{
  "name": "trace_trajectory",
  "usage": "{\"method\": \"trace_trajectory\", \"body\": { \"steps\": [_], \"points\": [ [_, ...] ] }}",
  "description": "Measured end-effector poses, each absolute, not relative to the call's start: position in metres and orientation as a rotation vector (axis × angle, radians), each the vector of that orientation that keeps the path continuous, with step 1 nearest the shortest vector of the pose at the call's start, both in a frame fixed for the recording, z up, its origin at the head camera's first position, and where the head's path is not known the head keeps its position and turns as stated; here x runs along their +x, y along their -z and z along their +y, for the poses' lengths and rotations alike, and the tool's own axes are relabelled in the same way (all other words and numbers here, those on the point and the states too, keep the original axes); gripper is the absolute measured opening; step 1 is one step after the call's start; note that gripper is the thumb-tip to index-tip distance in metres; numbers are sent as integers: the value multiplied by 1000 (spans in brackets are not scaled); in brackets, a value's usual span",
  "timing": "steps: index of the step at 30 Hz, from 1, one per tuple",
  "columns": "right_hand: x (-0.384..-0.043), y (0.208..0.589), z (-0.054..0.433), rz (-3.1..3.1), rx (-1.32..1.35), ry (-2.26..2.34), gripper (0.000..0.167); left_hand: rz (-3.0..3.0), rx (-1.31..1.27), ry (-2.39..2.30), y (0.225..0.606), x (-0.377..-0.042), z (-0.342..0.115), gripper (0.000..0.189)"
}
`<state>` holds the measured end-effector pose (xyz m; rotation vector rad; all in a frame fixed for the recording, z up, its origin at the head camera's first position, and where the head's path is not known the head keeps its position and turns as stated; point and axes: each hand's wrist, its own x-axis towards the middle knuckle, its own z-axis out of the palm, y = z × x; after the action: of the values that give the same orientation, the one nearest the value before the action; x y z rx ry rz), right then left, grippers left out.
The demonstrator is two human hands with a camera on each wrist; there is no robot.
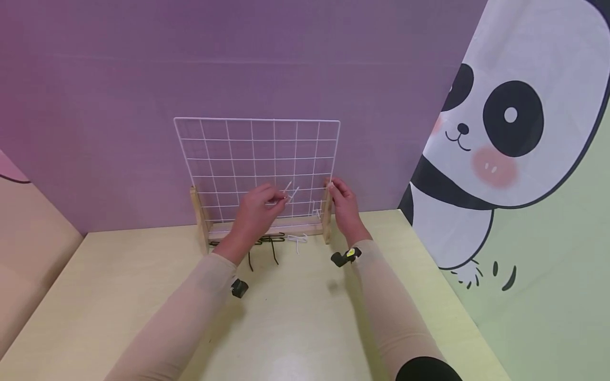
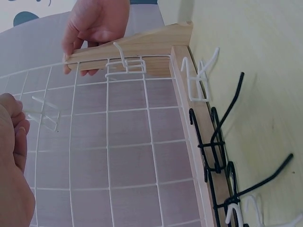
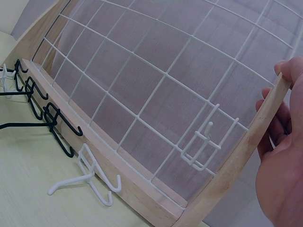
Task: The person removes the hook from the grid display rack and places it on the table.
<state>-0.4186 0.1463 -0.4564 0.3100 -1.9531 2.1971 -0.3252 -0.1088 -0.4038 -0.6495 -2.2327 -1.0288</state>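
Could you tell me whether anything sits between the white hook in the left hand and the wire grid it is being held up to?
Nothing visible does. The left hand pinches the white hook right at the wire grid, over bare squares. The only hook already hung sits low by the right wooden post, which the right hand holds.

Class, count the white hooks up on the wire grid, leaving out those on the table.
2. One hung hook sits low by the wooden post that the right hand holds; the left hand pinches the held hook against the grid.
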Motion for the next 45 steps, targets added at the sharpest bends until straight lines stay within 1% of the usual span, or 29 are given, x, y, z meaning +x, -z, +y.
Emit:
{"method": "trace_trajectory", "body": {
  "steps": [29, 39, 45],
  "points": [
    [-418, 455, 144, -1918, 319, -2209, 35, -2316, -635, 886, 427, -305, -149, 7],
    [-415, 454, 146, -1957, 317, -2207, 38, -2355, -597, 829, 436, -300, -163, 7],
    [-415, 453, 146, -1953, 317, -2209, 37, -2364, -597, 823, 442, -297, -168, 9]
  ]
}}
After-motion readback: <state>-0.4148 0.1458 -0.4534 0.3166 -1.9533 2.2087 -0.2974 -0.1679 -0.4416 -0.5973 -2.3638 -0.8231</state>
